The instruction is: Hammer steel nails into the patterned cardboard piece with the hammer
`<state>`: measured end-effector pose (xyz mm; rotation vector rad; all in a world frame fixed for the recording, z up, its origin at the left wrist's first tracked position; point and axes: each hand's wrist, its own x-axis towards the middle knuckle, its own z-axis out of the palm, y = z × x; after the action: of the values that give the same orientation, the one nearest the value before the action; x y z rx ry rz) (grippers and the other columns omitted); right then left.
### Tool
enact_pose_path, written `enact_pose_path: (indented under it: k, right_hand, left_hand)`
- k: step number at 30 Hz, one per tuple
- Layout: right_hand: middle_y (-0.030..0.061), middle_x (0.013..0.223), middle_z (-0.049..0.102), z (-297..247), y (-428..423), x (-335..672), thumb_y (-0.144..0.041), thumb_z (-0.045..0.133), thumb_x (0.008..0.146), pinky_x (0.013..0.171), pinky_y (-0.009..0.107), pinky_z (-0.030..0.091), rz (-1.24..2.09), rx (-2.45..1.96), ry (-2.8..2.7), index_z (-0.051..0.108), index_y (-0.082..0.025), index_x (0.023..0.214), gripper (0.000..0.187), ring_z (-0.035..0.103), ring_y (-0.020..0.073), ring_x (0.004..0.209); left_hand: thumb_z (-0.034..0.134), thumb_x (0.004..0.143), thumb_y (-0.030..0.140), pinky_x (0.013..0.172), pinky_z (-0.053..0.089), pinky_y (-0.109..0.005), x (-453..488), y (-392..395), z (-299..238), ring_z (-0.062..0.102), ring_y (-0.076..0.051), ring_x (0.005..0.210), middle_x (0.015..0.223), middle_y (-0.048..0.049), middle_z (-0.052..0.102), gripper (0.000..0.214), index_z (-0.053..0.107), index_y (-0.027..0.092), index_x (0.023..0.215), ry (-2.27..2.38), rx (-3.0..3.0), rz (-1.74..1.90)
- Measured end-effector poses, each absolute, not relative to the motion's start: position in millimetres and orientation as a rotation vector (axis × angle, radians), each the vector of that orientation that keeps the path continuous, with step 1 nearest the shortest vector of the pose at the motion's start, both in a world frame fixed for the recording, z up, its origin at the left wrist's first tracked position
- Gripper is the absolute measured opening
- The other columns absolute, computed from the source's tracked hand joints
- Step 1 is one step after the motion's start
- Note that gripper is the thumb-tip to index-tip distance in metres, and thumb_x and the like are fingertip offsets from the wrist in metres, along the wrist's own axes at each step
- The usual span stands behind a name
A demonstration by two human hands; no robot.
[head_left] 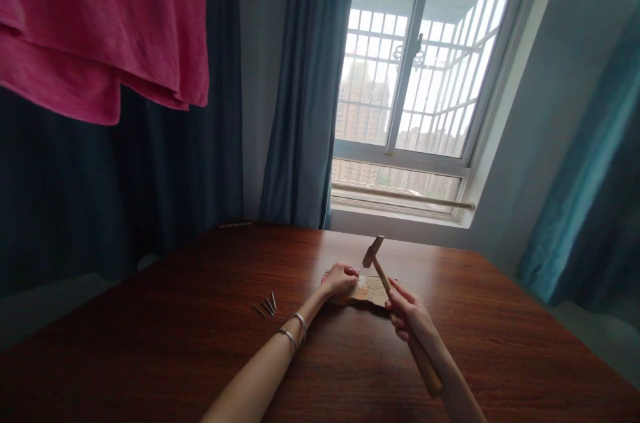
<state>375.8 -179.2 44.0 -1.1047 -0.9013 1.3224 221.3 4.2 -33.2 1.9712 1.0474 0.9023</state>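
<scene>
My right hand (pixel 407 316) is wrapped round the wooden handle of a small hammer (pixel 381 267), whose head is raised above a flat pale wooden board (pixel 371 289) on the brown table (pixel 200 316). My left hand (pixel 340 279) rests on the board's left end with its fingers curled; whether they pinch a nail is too small to tell. Two bangles sit on my left wrist. Several loose nails (pixel 267 306) lie on the table to the left of my left arm.
A window (pixel 415 76) with a grille is straight ahead, with blue curtains (pixel 305 89) on both sides. Pink cloth (pixel 100 23) hangs at the upper left. The table's far edge runs just under the sill.
</scene>
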Motion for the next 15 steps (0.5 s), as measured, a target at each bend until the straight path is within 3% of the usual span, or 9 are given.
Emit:
enact_pose_path:
  k: [6,15]
  right_hand:
    - [-0.0044,0.063,0.05,40.0,-177.2,379.3,-0.039,0.062,0.071,0.024,0.014,0.025,1.307,-1.101,-0.897,0.039,-0.023,0.127,0.062,0.037,0.0029,0.032]
    - [-0.0039,0.063,0.05,41.0,-176.1,374.3,-0.038,0.061,0.071,0.023,0.016,0.027,1.292,-1.137,-0.931,0.038,-0.023,0.128,0.063,0.038,0.0042,0.031]
  left_hand:
    - [0.062,0.063,0.033,0.058,0.039,-0.021,219.6,12.2,-36.0,0.059,-0.015,0.069,0.077,-0.0068,0.068,0.029,0.069,0.01,0.08,1.011,1.929,0.907]
    - [0.062,0.065,0.036,0.055,0.036,-0.02,220.3,10.8,-33.8,0.055,-0.013,0.064,0.068,-0.0045,0.064,0.028,0.069,0.01,0.068,0.998,1.985,0.975]
